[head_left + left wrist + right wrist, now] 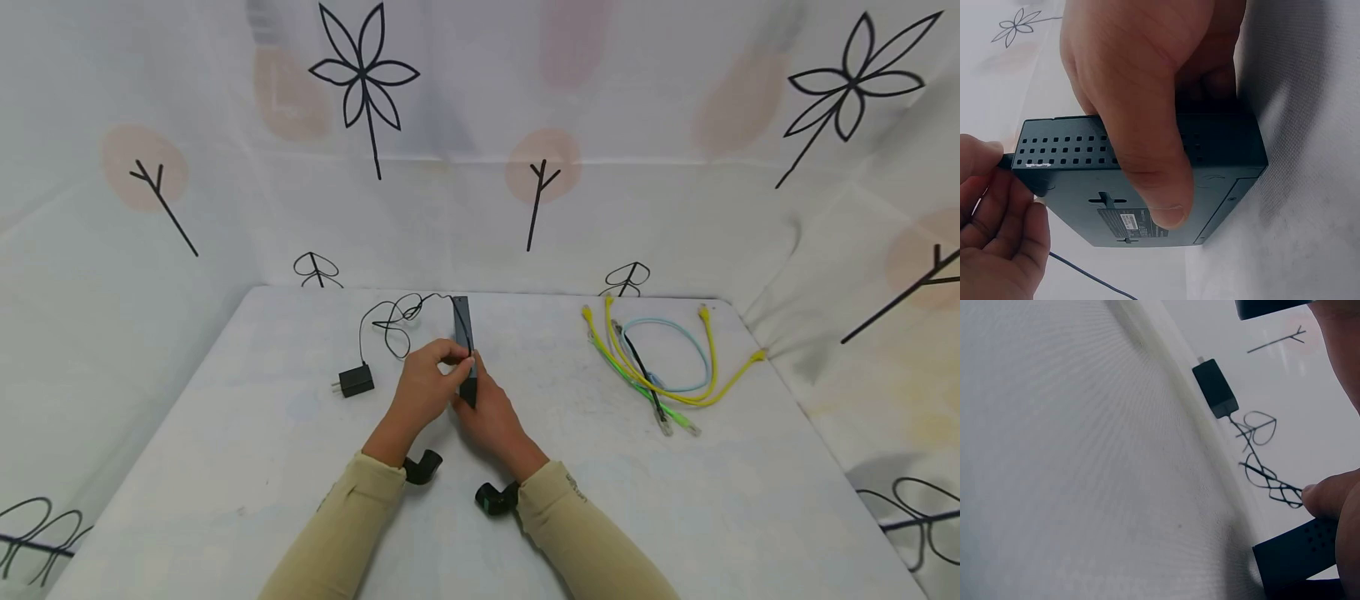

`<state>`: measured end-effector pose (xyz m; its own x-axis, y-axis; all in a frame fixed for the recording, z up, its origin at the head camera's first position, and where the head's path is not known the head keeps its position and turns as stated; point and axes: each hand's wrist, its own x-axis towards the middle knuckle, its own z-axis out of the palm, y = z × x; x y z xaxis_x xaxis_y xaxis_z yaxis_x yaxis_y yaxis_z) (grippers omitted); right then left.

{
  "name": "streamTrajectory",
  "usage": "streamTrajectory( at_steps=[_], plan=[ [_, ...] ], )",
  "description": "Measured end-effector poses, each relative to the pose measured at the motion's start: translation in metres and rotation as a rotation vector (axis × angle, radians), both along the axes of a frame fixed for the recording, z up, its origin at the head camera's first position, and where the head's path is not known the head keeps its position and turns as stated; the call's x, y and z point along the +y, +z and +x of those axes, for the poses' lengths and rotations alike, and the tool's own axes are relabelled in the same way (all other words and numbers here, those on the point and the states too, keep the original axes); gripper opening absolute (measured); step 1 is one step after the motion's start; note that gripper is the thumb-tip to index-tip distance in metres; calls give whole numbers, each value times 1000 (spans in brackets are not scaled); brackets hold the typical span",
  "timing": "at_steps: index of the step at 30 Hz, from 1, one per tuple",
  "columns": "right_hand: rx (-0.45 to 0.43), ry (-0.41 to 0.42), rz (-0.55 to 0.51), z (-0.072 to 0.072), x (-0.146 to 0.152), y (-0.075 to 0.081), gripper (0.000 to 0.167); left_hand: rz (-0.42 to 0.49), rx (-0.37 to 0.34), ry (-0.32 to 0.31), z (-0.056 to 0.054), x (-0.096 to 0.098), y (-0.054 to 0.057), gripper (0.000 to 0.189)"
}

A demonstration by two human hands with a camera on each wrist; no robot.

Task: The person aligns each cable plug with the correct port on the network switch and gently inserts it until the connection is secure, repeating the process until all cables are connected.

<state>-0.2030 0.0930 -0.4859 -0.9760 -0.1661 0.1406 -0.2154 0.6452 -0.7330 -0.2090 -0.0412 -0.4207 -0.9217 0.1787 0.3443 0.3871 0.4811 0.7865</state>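
Observation:
A dark, flat network box [462,315], vented along one side, stands on edge on the white table. My right hand [495,417] grips it from the right; the left wrist view shows that thumb across its labelled face [1222,187]. My left hand [423,387] pinches the small plug [1007,161] of a thin black power cable at the box's upper edge. Whether the plug is fully seated cannot be told. The cable loops loosely leftward to a black power adapter [356,381], its prongs pointing left. In the right wrist view, a box corner [1291,559] shows below the thumb.
At the table's right lie several network cables: yellow [714,358], light blue [678,327], green [678,419] and black [643,367]. Black wrist cameras [423,467] sit under both sleeves. White patterned cloth [465,208] walls in the table's back and sides.

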Motion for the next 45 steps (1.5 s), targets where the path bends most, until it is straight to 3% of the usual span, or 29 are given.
streamTrajectory(
  at_steps=[8,21,37,45],
  plan=[
    [-7,-2,-15,1,0,-1,81,-30,78,0,1,1,-1,10],
    [5,-11,-12,0,1,-2,80,-56,79,-3,0,2,-1,12],
    [1,-9,-3,0,-1,-3,80,-6,49,10,2,0,-4,10],
    [11,4,9,1,-3,-1,77,36,-10,52,-1,-7,-2,4]
  ],
)
